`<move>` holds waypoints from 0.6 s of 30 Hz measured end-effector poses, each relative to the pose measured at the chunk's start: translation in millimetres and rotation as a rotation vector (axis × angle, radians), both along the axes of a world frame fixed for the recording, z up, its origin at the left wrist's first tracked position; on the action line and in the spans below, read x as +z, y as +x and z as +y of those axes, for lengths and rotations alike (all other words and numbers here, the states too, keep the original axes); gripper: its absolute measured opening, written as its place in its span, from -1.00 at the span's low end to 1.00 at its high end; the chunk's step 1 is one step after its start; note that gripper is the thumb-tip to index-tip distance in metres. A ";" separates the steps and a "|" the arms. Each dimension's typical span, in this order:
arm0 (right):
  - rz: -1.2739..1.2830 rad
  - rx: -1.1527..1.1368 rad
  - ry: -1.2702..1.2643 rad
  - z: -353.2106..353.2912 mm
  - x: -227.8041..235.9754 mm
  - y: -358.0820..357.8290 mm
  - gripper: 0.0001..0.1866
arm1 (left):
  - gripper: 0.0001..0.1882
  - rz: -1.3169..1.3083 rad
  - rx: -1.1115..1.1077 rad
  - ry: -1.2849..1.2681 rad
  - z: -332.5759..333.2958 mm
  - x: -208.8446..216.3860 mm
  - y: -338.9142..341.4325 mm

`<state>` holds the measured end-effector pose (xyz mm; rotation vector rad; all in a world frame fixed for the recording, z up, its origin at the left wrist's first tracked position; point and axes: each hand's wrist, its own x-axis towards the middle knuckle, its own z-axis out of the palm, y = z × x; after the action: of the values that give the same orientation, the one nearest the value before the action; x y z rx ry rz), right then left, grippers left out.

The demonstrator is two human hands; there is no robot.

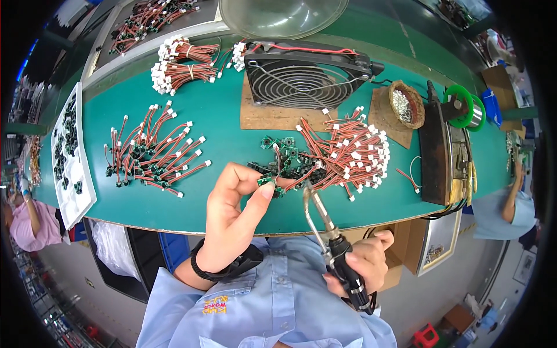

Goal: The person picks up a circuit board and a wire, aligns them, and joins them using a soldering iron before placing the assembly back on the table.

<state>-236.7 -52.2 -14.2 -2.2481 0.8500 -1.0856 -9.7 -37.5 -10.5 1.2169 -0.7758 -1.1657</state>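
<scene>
Between the thumb and fingertips of my left hand [237, 216] is a small green circuit board [266, 180] with wires. My right hand [366, 261] grips the black handle of a soldering iron [346, 269] that has a thin feed tube along its side. The iron's tip points up, just right of the board; whether they touch I cannot tell. Behind my left fingers lies a heap of green and black circuit boards [285, 152]. A pile of red and black wires with white connectors [354, 153] spreads to its right. More wired boards [154, 153] lie on the left.
A black fan with a wire guard [301, 81] stands at the back. Right of it are a bowl of metal bits [404, 105], a dark soldering station [438, 153] and a green solder spool [461, 104]. A white tray of small parts [82, 174] lies far left, bundled wires [188, 72] behind.
</scene>
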 end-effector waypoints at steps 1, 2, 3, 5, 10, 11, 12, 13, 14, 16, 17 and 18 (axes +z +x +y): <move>-0.014 0.011 0.008 1.3 1.3 1.6 -0.47 | -0.92 -0.018 0.001 -0.006 0.2 0.6 0.2; -0.029 0.020 0.015 2.6 2.8 3.1 -0.50 | -0.93 -0.036 0.000 -0.011 0.3 1.4 0.2; -0.045 0.027 0.022 3.7 4.4 3.8 -0.54 | -0.93 -0.055 -0.002 -0.017 0.5 2.3 -0.1; -0.026 0.032 0.030 3.4 8.9 4.7 -0.55 | -0.93 -0.045 0.003 -0.018 1.1 5.0 -2.2; 0.005 0.050 0.034 1.1 11.4 4.1 -0.57 | -0.93 -0.065 0.007 -0.028 2.4 6.1 -4.8; 0.005 0.051 0.032 1.4 11.5 3.6 -0.57 | -0.92 -0.084 0.000 -0.028 2.6 6.1 -5.2; 0.005 0.050 0.032 1.8 11.3 3.3 -0.57 | -0.92 -0.084 -0.001 -0.028 2.7 6.4 -5.5; 0.005 0.049 0.033 2.3 10.9 3.0 -0.57 | -0.92 -0.085 -0.003 -0.028 2.6 6.8 -5.8; 0.006 0.047 0.034 2.6 10.5 2.8 -0.56 | -0.92 -0.085 -0.005 -0.028 2.5 7.2 -6.0; 0.005 0.046 0.036 3.0 10.1 2.6 -0.56 | -0.92 -0.087 -0.008 -0.028 2.5 7.7 -6.4; 0.002 0.043 0.038 3.2 9.9 2.6 -0.56 | -0.92 -0.089 -0.010 -0.025 2.6 7.8 -6.5; -0.001 0.041 0.041 3.3 9.8 2.6 -0.56 | -0.92 -0.092 -0.012 -0.022 2.7 7.9 -6.6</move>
<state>-234.1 -49.0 -4.4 -2.2215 0.8150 -1.0420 -16.2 -34.8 -2.6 1.2557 -0.8639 -1.1147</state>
